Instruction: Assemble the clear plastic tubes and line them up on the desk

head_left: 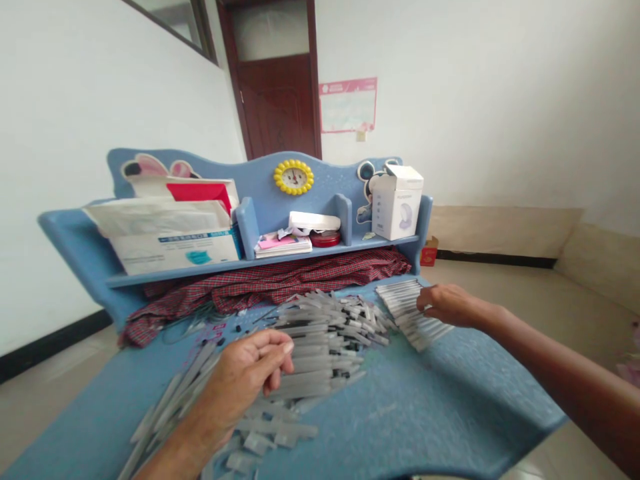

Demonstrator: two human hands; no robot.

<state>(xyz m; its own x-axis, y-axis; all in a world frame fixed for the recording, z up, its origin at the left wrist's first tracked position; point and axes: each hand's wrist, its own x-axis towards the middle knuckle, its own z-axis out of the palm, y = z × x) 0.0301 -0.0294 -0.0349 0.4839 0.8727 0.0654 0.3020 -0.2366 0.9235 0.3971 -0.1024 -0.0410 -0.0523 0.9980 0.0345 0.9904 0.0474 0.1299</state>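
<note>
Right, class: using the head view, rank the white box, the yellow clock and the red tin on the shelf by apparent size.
Largest first: white box, yellow clock, red tin. A white item partly hides the tin, so its size is unsure.

Blue desk top point(430, 413): loose heap of grey plastic sticks point(320, 347), aligned stack point(410, 313), red plaid cloth point(260, 287).

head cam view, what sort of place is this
Most likely a room in a home, perhaps a child's bedroom: there is a blue children's desk with a cartoon-shaped hutch, a yellow flower-shaped clock on it, a brown wooden door behind, and a tiled floor.
</note>
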